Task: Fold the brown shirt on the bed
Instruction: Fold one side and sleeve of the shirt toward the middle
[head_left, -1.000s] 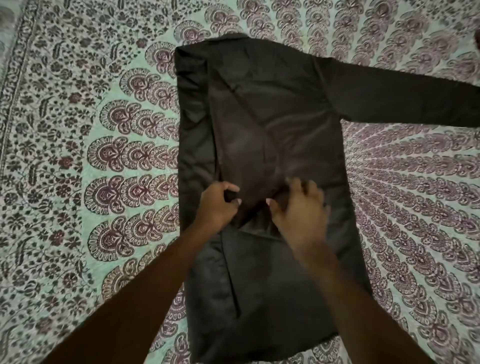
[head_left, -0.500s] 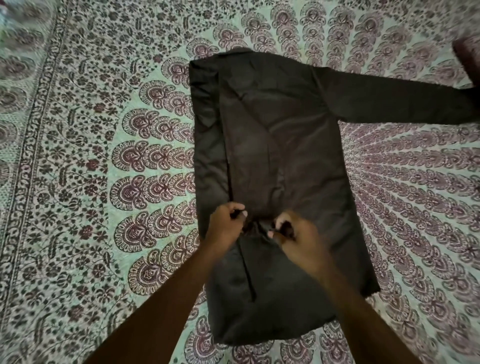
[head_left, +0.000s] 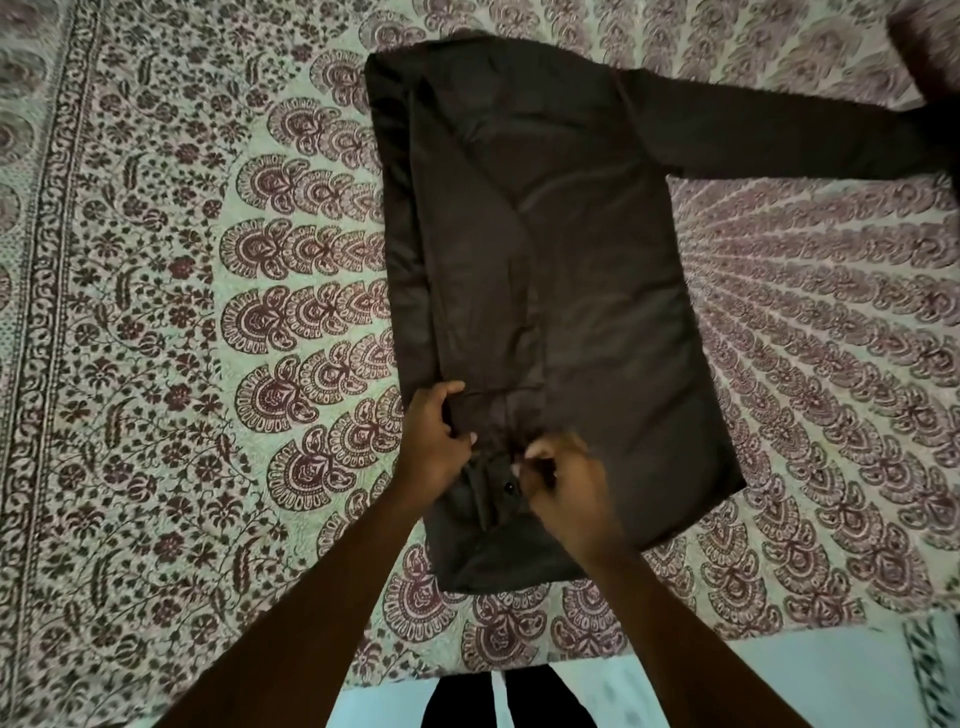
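Observation:
The brown shirt (head_left: 566, 270) lies flat on the patterned bed sheet (head_left: 171, 332), collar end far from me. Its left side is folded inward over the body, and the folded sleeve runs down toward me. The other sleeve stretches out to the upper right. My left hand (head_left: 434, 441) pinches the folded sleeve near its cuff. My right hand (head_left: 563, 483) grips the cuff beside a dark button (head_left: 509, 487). Both hands sit close together over the shirt's lower part.
The bed's near edge (head_left: 779, 644) runs along the bottom, with pale floor and my dark legs (head_left: 498, 696) below it. A dark object (head_left: 930, 57) sits at the top right corner by the outstretched sleeve's end.
The view has pulled back and the shirt now sits further from me. Both hands slid down the folded sleeve toward its cuff, and my right hand closed on the cuff.

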